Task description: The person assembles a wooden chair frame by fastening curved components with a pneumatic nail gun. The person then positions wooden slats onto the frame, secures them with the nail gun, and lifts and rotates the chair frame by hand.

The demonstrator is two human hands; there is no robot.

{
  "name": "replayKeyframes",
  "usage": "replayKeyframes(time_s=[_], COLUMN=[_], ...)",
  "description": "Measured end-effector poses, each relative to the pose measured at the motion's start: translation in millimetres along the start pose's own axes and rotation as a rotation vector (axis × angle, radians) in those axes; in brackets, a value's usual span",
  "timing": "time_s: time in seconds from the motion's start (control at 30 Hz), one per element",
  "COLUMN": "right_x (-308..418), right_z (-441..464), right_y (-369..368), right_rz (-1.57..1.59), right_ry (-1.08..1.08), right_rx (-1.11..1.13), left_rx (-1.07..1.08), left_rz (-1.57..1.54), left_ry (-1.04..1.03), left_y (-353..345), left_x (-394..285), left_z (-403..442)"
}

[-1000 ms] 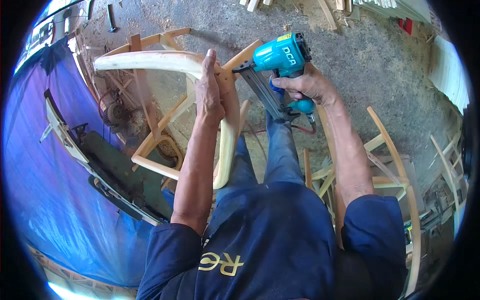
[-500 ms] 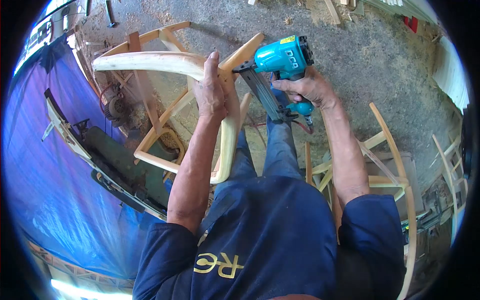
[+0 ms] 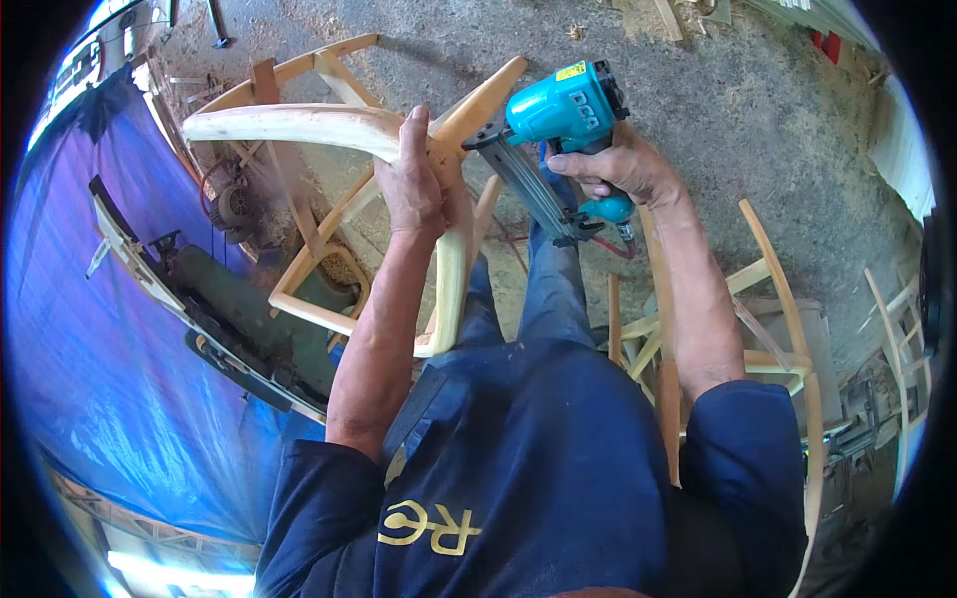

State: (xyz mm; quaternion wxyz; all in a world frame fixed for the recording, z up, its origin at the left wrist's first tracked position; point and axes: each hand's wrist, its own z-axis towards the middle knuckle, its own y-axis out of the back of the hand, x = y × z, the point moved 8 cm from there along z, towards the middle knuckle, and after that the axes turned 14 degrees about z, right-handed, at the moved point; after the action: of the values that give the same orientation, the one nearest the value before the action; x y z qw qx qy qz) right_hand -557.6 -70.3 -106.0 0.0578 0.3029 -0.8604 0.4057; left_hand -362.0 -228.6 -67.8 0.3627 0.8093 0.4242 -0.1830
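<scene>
My left hand (image 3: 412, 186) wraps round a joint of a pale wooden chair frame (image 3: 294, 122), its thumb lying up along the wood. Curved and straight members meet at this joint, and one leg (image 3: 483, 100) angles up to the right. In my right hand (image 3: 626, 169) is a teal nail gun (image 3: 560, 108), gripped by its handle. The gun's nose points left, right by the joint; whether it touches the wood I cannot tell. Its black magazine (image 3: 528, 184) slants down to the right, and a red air hose (image 3: 610, 246) leads off from the handle's base.
Another wooden frame (image 3: 324, 299) stands behind on the left. More chair frames (image 3: 783, 289) stand on the right. A blue tarp (image 3: 130, 329) hangs at left beside a dark machine bench (image 3: 239, 314). Sawdust and wood scraps lie on the concrete floor (image 3: 718, 110).
The nail gun and my right hand have shifted very slightly down and left. The chair frame stays almost in place in my left hand, and the view has moved a little.
</scene>
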Motion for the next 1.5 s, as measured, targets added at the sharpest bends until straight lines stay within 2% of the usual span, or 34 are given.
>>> replayKeyframes(time_s=[1.0, 1.1, 1.33, 1.5], right_x=[0, 4, 15, 14], right_z=[16, 10, -19, -23], right_y=[0, -7, -14, -20], right_rz=[-0.047, -0.045, -0.045, -0.073], right_ry=[-0.163, -0.122, 0.018, -0.010], right_rx=[0.054, 0.076, -0.022, -0.027], left_rx=[-0.023, -0.017, -0.020, -0.030], left_rz=[0.016, -0.016, 0.020, 0.061], left_ry=[-0.009, 0.020, -0.024, -0.025], left_y=[2, -4, 2, 1], left_x=[3, -6, 0, -3], left_z=[0, -9, 0, -4])
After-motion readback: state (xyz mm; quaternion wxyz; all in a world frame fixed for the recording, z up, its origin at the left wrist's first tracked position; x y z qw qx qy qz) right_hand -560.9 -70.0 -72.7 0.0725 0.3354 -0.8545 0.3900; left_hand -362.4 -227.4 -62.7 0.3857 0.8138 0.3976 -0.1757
